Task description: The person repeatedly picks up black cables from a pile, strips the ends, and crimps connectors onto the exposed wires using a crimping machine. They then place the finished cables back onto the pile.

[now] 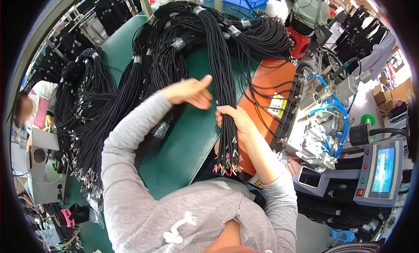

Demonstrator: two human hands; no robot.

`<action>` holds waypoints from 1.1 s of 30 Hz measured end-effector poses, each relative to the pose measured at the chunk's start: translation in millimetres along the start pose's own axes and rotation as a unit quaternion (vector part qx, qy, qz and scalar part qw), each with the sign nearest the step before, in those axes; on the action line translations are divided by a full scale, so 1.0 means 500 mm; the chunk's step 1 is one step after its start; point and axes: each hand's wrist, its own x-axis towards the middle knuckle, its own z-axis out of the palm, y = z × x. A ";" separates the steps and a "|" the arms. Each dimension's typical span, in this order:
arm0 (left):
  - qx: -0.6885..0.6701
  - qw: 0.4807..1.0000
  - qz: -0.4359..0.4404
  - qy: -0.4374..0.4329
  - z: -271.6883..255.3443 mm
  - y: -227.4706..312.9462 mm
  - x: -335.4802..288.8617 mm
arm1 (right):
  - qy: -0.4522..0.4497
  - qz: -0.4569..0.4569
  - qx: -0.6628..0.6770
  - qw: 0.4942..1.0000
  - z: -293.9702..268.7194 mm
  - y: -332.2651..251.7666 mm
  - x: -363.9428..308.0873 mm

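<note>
Gripping a black cable bundle (225,96) near its stripped ends, right hand (233,120) is clamped round it, keeping terminals aligned over the green bench (183,144). Left hand (192,91) hovers left, fingers spread, holding nothing. Crimping machine (318,122) stands right.

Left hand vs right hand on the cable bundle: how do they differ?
The right hand is closed around the black cable bundle, gripping it above its stripped ends; the left hand is open and holds nothing. The right hand sits low, near the person's chest; the left hand is raised beside the bundle, farther up the green table. The left hand's fingers point toward the bundle. Both are bare, with grey sleeves.
</note>
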 end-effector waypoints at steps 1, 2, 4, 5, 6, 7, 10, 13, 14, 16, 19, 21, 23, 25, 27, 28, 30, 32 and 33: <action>-0.129 0.991 0.019 -0.033 0.044 -0.017 0.009 | 0.008 0.005 -0.010 1.000 0.009 0.010 -0.002; -0.306 0.951 0.038 -0.011 0.075 -0.039 0.044 | 0.023 0.004 -0.021 1.000 0.019 0.017 -0.008; -0.374 0.924 0.067 0.033 0.087 -0.035 0.082 | 0.020 -0.004 -0.070 0.997 0.025 0.036 -0.020; -0.375 0.923 0.079 0.037 0.072 -0.041 0.105 | 0.004 0.014 -0.087 0.996 0.036 0.043 -0.033; -0.390 0.912 0.051 0.114 0.085 -0.019 0.107 | -0.012 0.006 -0.106 0.994 0.027 0.058 -0.039; -0.393 0.912 0.061 0.105 0.089 -0.020 0.113 | -0.029 -0.007 -0.127 0.991 0.016 0.067 -0.039; -0.409 0.906 0.076 0.079 0.076 -0.049 0.105 | 0.024 -0.065 -0.114 0.991 -0.014 0.059 0.005; -0.350 0.934 0.022 0.072 0.045 -0.041 0.087 | 0.029 -0.061 -0.091 0.994 -0.031 0.012 0.075; -0.331 0.940 0.017 0.083 0.048 -0.033 0.076 | 0.038 -0.104 -0.088 0.990 -0.031 0.011 0.094; -0.264 0.956 0.007 0.128 0.045 -0.036 0.067 | 0.052 -0.096 -0.108 0.988 -0.044 0.011 0.122; -0.266 0.954 -0.002 0.136 0.038 -0.061 0.051 | 0.021 -0.089 -0.114 0.989 -0.061 0.006 0.134; -0.324 0.936 -0.001 0.136 0.053 -0.085 0.042 | 0.062 -0.113 -0.029 0.991 -0.064 0.005 0.130; -0.435 0.889 -0.026 0.142 0.132 -0.072 0.016 | 0.081 -0.100 -0.002 0.992 -0.082 -0.006 0.126; -0.442 0.890 -0.017 0.110 0.160 -0.076 0.005 | 0.042 -0.041 0.058 0.997 -0.075 -0.023 0.112; -0.451 0.884 -0.022 0.117 0.152 -0.045 -0.011 | -0.023 -0.005 0.103 0.994 -0.061 -0.040 0.065; -0.458 0.886 -0.039 0.069 0.138 -0.025 -0.025 | -0.055 0.012 0.125 0.991 -0.049 -0.050 0.034; -0.454 0.889 -0.066 -0.001 0.102 0.024 -0.058 | -0.113 -0.014 0.072 0.991 -0.052 -0.052 -0.039; -0.426 0.898 -0.092 -0.065 0.033 0.055 -0.086 | -0.138 -0.027 0.043 0.989 -0.066 -0.053 -0.120; -0.411 0.900 -0.100 -0.108 0.005 0.062 -0.098 | -0.134 -0.019 0.034 0.990 -0.074 -0.056 -0.164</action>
